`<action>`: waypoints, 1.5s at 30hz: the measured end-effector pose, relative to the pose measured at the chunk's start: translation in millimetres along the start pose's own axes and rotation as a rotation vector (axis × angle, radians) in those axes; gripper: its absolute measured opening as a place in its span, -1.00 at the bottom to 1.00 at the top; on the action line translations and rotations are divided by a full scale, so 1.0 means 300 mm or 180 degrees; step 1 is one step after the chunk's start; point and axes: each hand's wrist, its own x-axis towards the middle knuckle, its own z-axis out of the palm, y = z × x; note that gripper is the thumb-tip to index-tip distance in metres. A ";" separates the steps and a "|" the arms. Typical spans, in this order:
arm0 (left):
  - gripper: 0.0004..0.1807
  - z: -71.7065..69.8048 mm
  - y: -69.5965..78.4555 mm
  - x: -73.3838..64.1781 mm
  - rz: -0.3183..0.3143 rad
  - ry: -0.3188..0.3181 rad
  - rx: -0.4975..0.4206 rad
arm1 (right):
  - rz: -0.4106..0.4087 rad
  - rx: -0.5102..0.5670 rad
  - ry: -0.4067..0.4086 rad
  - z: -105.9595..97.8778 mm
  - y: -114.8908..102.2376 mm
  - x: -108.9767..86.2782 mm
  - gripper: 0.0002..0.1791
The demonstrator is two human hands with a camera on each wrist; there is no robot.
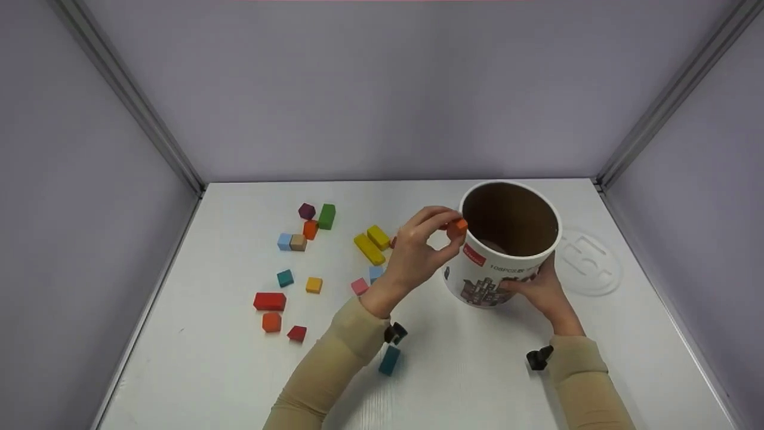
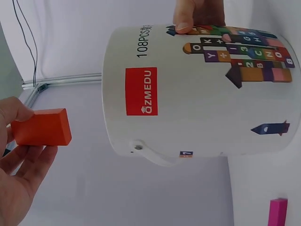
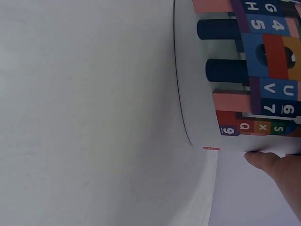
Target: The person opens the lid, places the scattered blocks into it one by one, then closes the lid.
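Observation:
Between thumb and fingertips my left hand (image 1: 412,248) pinches an orange block (image 1: 458,227), right at the left rim of a white bucket (image 1: 504,258). In the left wrist view the orange block (image 2: 42,127) shows as a small rectangular piece, with the bucket (image 2: 188,127) beside it. The bucket stands on the table, tilted slightly, its open mouth facing up; its brown inside shows and the bottom is partly shadowed. My right hand (image 1: 540,289) holds the bucket's lower right side, thumb (image 3: 263,160) against the printed wall.
A clear round lid (image 1: 588,263) lies right of the bucket. Loose blocks are spread over the left and middle of the white table, among them a green block (image 1: 327,216), a red block (image 1: 270,301), yellow blocks (image 1: 369,249) and a teal block (image 1: 390,361). Grey panels enclose the table.

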 end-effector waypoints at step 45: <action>-0.61 0.139 -0.076 0.055 -0.0132 -0.0824 0.0800 | -0.0106 0.0089 -0.0059 0.000 0.004 0.000 0.38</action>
